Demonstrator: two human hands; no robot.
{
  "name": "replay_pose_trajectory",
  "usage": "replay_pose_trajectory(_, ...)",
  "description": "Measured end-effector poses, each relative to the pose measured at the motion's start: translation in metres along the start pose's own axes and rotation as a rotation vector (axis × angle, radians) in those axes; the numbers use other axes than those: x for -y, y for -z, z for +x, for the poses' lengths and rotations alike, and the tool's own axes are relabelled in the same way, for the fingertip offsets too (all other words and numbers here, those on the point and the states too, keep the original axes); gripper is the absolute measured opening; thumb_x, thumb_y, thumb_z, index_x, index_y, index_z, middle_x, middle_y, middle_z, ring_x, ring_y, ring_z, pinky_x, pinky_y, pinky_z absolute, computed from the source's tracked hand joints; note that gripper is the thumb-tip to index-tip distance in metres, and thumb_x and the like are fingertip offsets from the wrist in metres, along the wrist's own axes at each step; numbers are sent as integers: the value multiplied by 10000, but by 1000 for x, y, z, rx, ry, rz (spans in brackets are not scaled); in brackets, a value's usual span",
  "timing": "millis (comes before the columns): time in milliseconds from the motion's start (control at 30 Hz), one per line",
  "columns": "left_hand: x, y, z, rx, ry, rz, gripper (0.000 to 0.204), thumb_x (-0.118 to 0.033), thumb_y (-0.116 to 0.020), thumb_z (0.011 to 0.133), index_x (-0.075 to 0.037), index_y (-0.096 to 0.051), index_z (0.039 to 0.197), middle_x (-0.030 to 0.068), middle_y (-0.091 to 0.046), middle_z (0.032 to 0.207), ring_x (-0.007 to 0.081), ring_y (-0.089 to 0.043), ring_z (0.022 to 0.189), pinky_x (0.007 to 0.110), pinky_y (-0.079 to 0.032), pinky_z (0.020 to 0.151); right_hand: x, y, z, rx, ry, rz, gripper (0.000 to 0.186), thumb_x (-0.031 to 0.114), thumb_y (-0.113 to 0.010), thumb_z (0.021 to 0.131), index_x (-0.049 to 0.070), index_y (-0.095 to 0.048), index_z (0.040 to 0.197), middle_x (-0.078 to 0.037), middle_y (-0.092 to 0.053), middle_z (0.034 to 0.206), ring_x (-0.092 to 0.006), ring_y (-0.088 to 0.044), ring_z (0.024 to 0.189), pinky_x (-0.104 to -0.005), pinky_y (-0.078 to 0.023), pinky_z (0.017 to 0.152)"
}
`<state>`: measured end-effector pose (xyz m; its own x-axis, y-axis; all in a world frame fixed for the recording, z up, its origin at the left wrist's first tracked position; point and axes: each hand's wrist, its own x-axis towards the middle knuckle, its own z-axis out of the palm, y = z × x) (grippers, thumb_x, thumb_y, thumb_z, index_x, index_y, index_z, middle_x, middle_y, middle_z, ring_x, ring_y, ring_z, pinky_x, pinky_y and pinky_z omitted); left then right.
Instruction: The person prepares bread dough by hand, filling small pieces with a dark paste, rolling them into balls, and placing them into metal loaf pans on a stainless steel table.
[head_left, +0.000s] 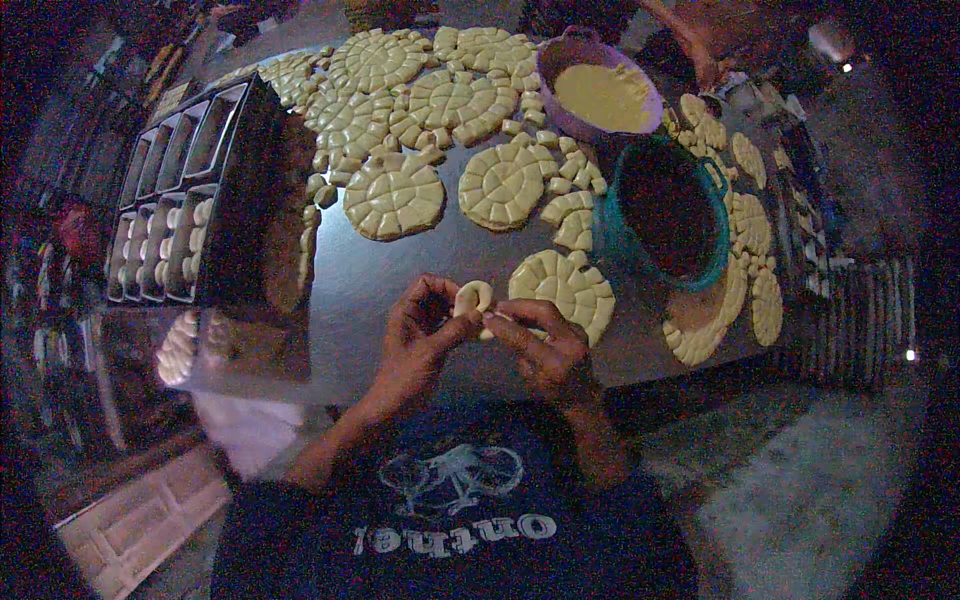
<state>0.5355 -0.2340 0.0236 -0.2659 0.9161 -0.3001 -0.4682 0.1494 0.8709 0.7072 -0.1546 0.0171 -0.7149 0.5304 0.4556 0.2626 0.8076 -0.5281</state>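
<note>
Over the near part of the table, a small pale piece of dough [474, 295] is pinched between my two hands, its upper edge curved over. My left hand [423, 330] grips its left side with thumb and fingers. On its lower right, the fingers of my right hand [548, 348] are closed. Just behind my right hand lies a round of dough [562, 285] cut into wedges and blocks. Two more scored dough rounds, one on the left [394, 196] and one in the middle [502, 184], lie farther back. A teal basin [722, 262] with dark contents stands to the right.
Behind the teal basin sits a purple basin [647, 122] holding a pale yellow mass. Black compartment trays [240, 190] on the left hold small dough pieces in their nearer row. More cut dough [455, 105] covers the far table [350, 310]. Another person's arm [705, 60] reaches in at the far right.
</note>
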Motion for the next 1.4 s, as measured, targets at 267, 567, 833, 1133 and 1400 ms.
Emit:
replay_pose_trajectory(267, -20, 51, -7, 334, 42, 333, 194, -141, -621, 922, -22, -604, 1075, 4, -602, 946, 106, -566, 861, 268, -462, 783, 9, -7, 22, 111, -159, 231, 300, -4, -729, 728, 58, -681, 1018, -72, -671, 861, -227, -670, 785, -317, -555, 659)
replay_pose_trajectory(567, 27, 78, 4, 196, 435, -333, 332, -281, -619, 938, -61, -577, 1184, 30, -634, 1056, 122, -608, 862, 272, -498, 768, 42, -28, 26, 51, 41, -12, 315, -33, -660, 752, 45, -676, 1056, -119, -678, 1016, -259, -672, 912, -363, -553, 778)
replay_pose_trajectory(833, 16, 64, -8, 57, 347, -527, 324, -161, -642, 914, -62, -569, 1213, 42, -634, 1105, 152, -628, 970, 285, -528, 842, 62, -77, 13, -302, -68, -148, 306, 27, -681, 788, 43, -672, 1093, -129, -660, 1022, -314, -644, 933, -407, -526, 842)
replay_pose_trajectory(1133, 10, 70, -5, 228, 33, -182, 311, -85, -661, 881, -20, -591, 1178, 93, -603, 1220, 187, -567, 1131, 313, -463, 964, 54, -72, 15, -247, -606, 378, 123, 57, -693, 856, 12, -691, 970, -77, -670, 908, -169, -637, 816, -273, -500, 739)
replay_pose_trajectory(1400, 23, 60, -8, -22, 47, -39, 270, -161, -626, 927, 6, -617, 1140, 85, -647, 1122, 185, -612, 1042, 309, -481, 939, 53, -73, 10, -263, -463, 361, 149, -21, -686, 803, 40, -703, 938, -76, -669, 967, -169, -638, 862, -289, -531, 743)
